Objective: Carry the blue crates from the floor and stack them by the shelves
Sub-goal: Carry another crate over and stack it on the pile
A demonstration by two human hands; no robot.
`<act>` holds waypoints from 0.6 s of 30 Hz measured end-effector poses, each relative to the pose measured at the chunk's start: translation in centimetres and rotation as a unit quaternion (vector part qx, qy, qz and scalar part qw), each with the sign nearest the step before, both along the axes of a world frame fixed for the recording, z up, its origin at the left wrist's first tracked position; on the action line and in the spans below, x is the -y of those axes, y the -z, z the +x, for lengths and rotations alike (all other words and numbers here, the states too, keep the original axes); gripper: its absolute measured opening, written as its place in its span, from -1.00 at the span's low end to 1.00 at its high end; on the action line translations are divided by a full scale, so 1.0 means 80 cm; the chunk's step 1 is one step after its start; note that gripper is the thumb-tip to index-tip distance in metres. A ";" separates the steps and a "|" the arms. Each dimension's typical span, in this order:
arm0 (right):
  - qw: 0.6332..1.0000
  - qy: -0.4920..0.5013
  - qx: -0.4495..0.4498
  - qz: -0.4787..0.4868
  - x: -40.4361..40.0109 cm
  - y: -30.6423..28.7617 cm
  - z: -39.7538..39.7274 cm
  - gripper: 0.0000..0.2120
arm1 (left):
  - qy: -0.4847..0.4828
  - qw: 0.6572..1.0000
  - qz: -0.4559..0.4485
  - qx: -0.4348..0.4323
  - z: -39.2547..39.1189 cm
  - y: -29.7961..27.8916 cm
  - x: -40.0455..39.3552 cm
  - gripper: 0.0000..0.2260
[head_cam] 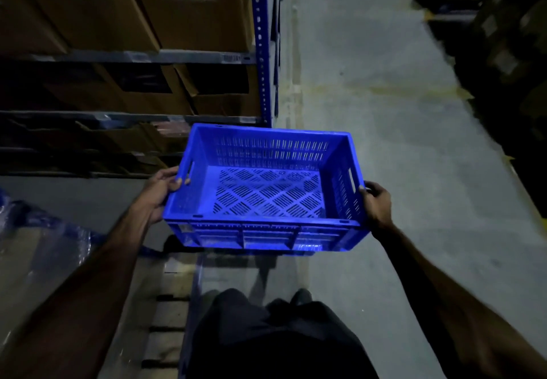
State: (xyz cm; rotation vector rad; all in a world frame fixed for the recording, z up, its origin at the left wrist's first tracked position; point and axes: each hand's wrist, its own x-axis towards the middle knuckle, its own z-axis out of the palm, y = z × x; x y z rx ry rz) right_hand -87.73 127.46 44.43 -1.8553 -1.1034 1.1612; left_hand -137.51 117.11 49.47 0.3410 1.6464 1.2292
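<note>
An empty blue crate (268, 192) with slotted walls and a perforated floor hangs in the air in front of me, above the concrete floor. My left hand (161, 192) grips its left end wall at the handle slot, thumb over the rim. My right hand (376, 204) holds the right end wall from outside, fingers at the handle slot. The crate sits level, its far left corner close to the blue upright (260, 47) of the shelves (130, 56).
Shelves on the left hold brown cardboard boxes (183, 8) on several levels. A plastic-wrapped load (38, 245) lies at lower left beside a wooden pallet (168, 319). The grey concrete aisle (384, 97) runs ahead; dark stacked goods (509, 38) line the right side.
</note>
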 end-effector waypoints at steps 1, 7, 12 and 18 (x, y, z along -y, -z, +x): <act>1.000 -0.003 0.005 -0.001 -0.011 0.007 -0.003 -0.56 | -0.002 1.000 -0.005 0.002 -0.005 0.003 -0.012 -0.72; 0.999 -0.013 0.020 -0.030 -0.041 0.017 -0.034 -0.67 | 0.025 0.999 -0.020 -0.009 -0.037 0.040 -0.084 -0.63; 0.998 0.011 0.025 -0.060 -0.045 0.035 -0.061 -0.68 | 0.053 0.998 -0.032 0.002 -0.053 0.083 -0.131 -0.66; 0.995 0.020 0.022 -0.097 -0.047 0.076 -0.082 -0.49 | 0.073 0.997 -0.038 -0.009 -0.079 0.128 -0.172 -0.62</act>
